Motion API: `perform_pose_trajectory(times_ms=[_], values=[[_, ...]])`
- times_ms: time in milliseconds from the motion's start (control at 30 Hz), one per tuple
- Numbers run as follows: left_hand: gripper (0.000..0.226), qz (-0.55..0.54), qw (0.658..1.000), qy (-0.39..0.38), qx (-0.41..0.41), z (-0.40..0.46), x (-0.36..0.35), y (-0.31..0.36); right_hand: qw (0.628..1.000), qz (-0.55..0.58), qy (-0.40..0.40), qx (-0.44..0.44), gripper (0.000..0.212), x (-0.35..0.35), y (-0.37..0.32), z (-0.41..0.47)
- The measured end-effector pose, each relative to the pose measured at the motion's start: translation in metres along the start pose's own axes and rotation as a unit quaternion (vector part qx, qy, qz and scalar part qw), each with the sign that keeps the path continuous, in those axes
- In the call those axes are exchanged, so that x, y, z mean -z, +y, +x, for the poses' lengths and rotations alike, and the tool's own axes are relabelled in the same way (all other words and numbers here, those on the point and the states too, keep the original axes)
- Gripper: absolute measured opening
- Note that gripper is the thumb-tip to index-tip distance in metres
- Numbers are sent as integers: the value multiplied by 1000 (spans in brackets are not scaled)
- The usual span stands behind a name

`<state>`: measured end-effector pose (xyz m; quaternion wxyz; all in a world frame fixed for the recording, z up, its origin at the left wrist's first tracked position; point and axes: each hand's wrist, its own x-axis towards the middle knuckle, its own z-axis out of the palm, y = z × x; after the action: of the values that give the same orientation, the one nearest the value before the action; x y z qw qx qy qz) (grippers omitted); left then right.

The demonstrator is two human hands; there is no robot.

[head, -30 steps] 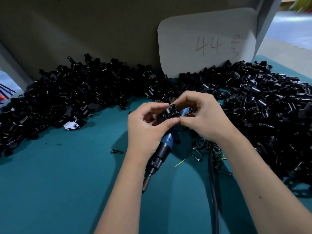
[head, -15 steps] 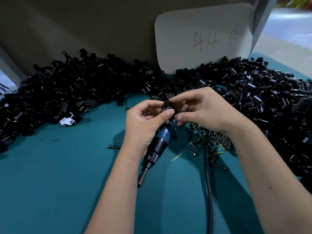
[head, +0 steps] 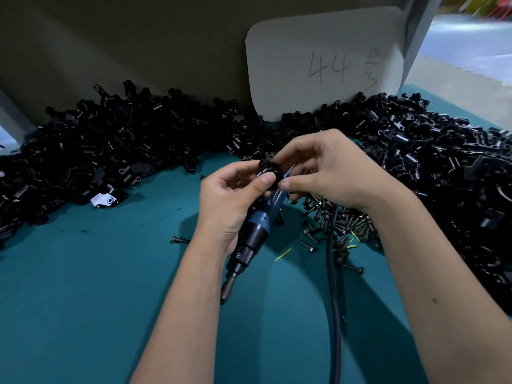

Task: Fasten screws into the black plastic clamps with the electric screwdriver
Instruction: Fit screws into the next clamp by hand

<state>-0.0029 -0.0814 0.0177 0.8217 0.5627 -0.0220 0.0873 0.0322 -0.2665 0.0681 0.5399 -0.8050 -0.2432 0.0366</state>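
A small black plastic clamp is pinched between the fingertips of both hands above the teal table. My left hand grips it with thumb and fingers from the left. My right hand pinches it from the right. The blue and black electric screwdriver lies slanted under my left hand, its bit pointing toward me and down-left; which hand carries it I cannot tell. A heap of dark screws lies under my right wrist.
Large piles of black clamps run along the back and right side. A white card marked "44" leans on the back wall. The screwdriver's black cable runs toward me. A loose screw lies on the teal mat.
Both hands stay together on the clamp, with small finger shifts. The view has drifted, so the hands and screwdriver sit slightly higher in the picture than before.
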Motion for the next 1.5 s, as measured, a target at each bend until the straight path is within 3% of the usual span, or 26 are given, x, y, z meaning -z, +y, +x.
perform_pose_trajectory(times_ms=[300, 367, 433, 500, 600, 767, 933, 1100, 1267, 1400, 1500], values=[[27, -7, 1000, 4, 20, -1, 1, 3, 999, -24, 7, -31, 20, 0, -5, -2], [29, 11, 999, 33, 25, 1, 4, 3, 991, -98, -14, -85, 21, 7, -4, -2], [30, 28, 997, 72, 23, 3, 8, 3, 961, -219, -81, -151, 17, 9, -1, -3], [26, 28, 995, 99, 19, 5, 11, 2, 940, -259, -112, -193, 9, 1, 5, -3], [20, 11, 993, 117, 14, 6, 14, 4, 946, -231, -89, -208, 5, -12, 15, -3], [22, -33, 990, 140, 11, 6, 15, 7, 953, -197, -51, -225, 19, -33, 21, 4], [16, -73, 985, 156, 6, 6, 18, 12, 963, -161, -49, -211, 13, -25, 20, 2], [18, -93, 980, 177, 10, 7, 21, 16, 936, -244, -57, -247, 19, 8, 15, -5], [16, -93, 980, 174, 18, 6, 20, 15, 937, -215, -33, -272, 19, 16, 17, -7], [14, -91, 981, 168, 20, 7, 21, 14, 925, -258, -70, -271, 10, 18, 10, -7], [14, -91, 982, 165, 22, 7, 22, 12, 913, -273, -131, -275, 15, 10, 2, -8]])
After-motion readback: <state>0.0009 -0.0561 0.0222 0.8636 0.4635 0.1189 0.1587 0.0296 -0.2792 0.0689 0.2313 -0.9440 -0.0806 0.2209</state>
